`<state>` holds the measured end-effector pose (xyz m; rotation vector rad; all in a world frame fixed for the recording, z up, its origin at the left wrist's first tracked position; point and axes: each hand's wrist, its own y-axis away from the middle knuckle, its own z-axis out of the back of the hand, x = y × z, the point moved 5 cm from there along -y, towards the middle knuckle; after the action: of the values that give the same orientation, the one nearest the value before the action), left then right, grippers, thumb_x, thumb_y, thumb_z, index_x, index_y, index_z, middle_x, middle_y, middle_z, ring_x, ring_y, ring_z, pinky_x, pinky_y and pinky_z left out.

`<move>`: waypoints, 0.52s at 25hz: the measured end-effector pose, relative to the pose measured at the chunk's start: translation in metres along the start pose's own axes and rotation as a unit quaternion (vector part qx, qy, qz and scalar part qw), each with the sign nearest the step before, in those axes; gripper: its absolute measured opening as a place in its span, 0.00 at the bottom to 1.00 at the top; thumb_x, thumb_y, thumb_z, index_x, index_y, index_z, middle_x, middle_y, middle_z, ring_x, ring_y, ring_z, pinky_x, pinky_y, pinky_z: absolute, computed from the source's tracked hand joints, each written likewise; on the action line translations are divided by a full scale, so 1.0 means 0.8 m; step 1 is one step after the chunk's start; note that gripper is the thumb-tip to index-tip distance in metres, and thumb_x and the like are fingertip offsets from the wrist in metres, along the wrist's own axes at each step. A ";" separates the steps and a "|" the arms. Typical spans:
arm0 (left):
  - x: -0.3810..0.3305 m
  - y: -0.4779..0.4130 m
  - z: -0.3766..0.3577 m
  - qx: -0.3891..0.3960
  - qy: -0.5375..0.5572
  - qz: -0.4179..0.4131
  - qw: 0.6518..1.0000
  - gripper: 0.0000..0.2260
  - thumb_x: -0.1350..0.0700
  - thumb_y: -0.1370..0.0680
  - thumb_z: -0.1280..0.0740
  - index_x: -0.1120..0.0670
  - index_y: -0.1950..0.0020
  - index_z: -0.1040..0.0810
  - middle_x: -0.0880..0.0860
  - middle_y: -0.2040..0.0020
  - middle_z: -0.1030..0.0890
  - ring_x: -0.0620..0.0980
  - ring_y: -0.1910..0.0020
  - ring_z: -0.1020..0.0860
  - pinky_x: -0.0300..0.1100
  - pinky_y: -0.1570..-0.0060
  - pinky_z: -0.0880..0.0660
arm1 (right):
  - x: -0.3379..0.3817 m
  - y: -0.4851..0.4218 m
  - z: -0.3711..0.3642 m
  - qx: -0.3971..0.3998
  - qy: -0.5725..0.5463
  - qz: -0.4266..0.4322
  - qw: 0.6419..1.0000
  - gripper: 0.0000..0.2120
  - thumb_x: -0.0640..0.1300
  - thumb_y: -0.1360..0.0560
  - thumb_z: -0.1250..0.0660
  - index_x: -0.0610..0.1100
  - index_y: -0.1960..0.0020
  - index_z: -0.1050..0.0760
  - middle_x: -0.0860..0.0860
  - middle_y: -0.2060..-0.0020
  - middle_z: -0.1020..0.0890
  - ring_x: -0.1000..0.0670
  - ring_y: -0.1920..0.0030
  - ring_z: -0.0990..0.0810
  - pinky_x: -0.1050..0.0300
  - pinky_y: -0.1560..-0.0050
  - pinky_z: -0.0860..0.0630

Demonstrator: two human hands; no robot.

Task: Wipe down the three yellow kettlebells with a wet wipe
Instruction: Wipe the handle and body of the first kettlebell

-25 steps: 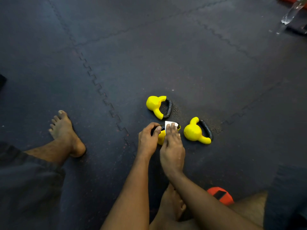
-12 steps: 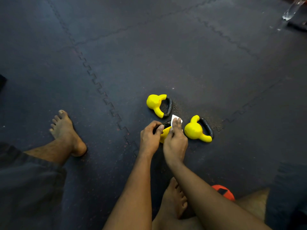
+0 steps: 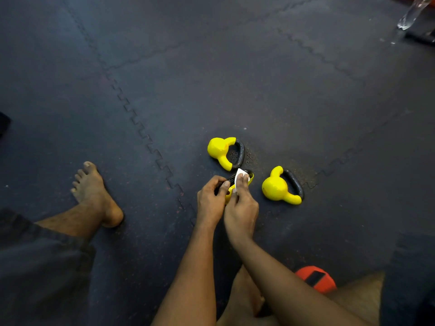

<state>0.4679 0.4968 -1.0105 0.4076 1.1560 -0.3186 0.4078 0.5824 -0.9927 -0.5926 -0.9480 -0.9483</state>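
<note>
Three small yellow kettlebells with black handles lie on the dark floor mat. One kettlebell [image 3: 220,150] lies on its side just beyond my hands, and a second kettlebell [image 3: 277,189] lies to their right. The third kettlebell [image 3: 251,178] is mostly hidden under my hands. My left hand [image 3: 210,200] grips its black handle. My right hand [image 3: 241,205] presses a white wet wipe [image 3: 240,172] against its top with the fingertips.
The floor is dark interlocking foam mat [image 3: 211,78]. My bare left foot [image 3: 94,191] rests at left, and my right foot is tucked under my arms. An orange object [image 3: 316,280] lies by my right leg. A clear bottle [image 3: 410,12] stands far right.
My right hand slid the wipe forward along the held kettlebell and now sits slightly back over its top. My left hand kept its grip. The other two kettlebells stayed put.
</note>
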 end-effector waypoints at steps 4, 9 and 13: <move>-0.001 0.003 -0.002 0.009 0.000 -0.001 1.000 0.04 0.54 0.21 0.33 0.52 0.54 0.21 0.50 0.62 0.17 0.46 0.61 0.20 0.40 0.60 0.25 | -0.006 -0.032 0.006 -0.029 -0.048 -0.104 0.993 0.21 0.36 0.20 0.41 0.45 0.28 0.31 0.47 0.29 0.28 0.51 0.28 0.32 0.68 0.34 0.38; 0.004 0.005 0.000 0.005 0.018 0.004 1.000 0.04 0.55 0.21 0.33 0.53 0.53 0.20 0.51 0.61 0.17 0.49 0.59 0.18 0.42 0.59 0.24 | -0.010 -0.027 0.007 -0.046 -0.071 -0.149 0.985 0.18 0.43 0.20 0.39 0.49 0.30 0.28 0.45 0.42 0.18 0.47 0.45 0.20 0.56 0.44 0.26; 0.003 0.009 -0.005 0.008 0.011 -0.007 1.000 0.04 0.55 0.21 0.33 0.53 0.54 0.21 0.50 0.62 0.17 0.47 0.61 0.19 0.42 0.60 0.24 | -0.019 -0.051 0.003 -0.040 -0.119 -0.227 0.966 0.17 0.45 0.20 0.39 0.48 0.32 0.26 0.44 0.43 0.17 0.44 0.43 0.19 0.46 0.40 0.24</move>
<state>0.4688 0.5053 -1.0134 0.4173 1.1785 -0.3367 0.3670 0.5707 -1.0035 -0.5767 -1.2991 -1.3507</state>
